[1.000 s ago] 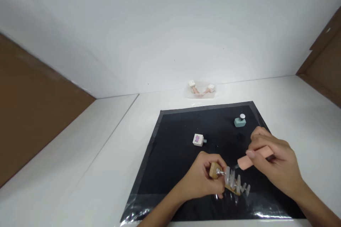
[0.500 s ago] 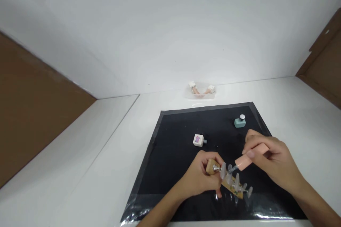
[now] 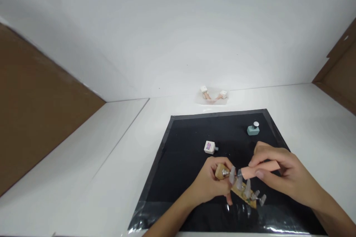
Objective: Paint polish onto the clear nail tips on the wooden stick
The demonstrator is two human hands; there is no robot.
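My left hand [image 3: 209, 181] is closed around one end of a wooden nail tip stand [image 3: 244, 194]. Several pale, translucent nail tips [image 3: 247, 188] stick up from it on small metal posts. In my right hand [image 3: 286, 172] is a nail polish brush with a long peach cap [image 3: 260, 169], pinched between thumb and fingers. Its brush end points left at the nail tips near my left fingers; whether the bristles touch one cannot be made out. Beyond my left hand, a white nail polish bottle [image 3: 209, 147] with a purple flower print lies on its side, its neck uncapped.
A black mat [image 3: 183, 129] with a shiny clear border lies on the white table [image 3: 125, 163]. Near its far right corner stands a teal bottle [image 3: 253, 130] with a silver top. Behind the mat, a clear tray [image 3: 213, 100] holds two white bottles with peach caps.
My right hand has turned the peach cap flatter, bringing its brush end further left among the nail tips. My left hand keeps its hold on the stand. The view has shifted slightly.
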